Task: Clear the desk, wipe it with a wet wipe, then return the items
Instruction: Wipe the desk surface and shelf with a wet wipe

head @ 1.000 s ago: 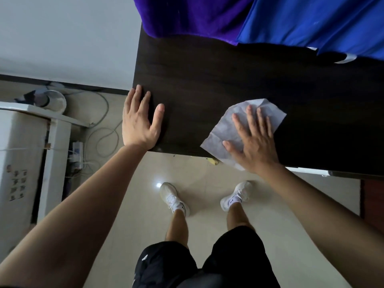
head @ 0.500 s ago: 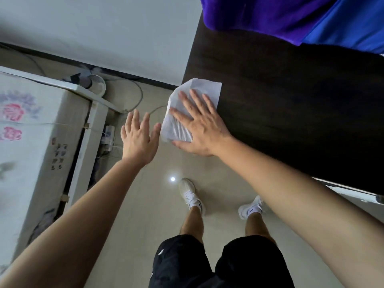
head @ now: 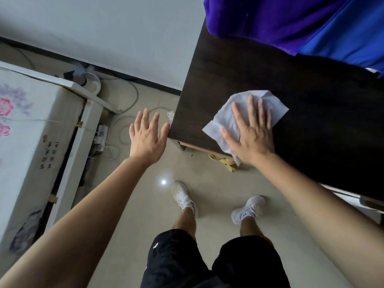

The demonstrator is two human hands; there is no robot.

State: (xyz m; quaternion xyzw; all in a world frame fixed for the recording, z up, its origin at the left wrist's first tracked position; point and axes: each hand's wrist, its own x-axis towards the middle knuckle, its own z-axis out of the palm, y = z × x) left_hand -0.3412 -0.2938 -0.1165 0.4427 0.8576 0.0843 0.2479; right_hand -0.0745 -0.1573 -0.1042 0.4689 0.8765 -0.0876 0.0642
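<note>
Pressing the wet wipe [head: 245,115] flat with spread fingers near the worktop [head: 311,132] front-left corner, right hand [head: 252,136] risks dragging the overhanging wipe off the edge; left hand [head: 148,136] hovers open, empty.

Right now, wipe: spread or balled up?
Spread, loosely creased. The wipe lies flat on the desk under the open right hand, one corner hanging past the near edge.

One head-worn wide-angle view looks steeply down from close above, taking in the tabletop [head: 270,65] corner, the floor [head: 128,204] and the wearer's own legs.
</note>
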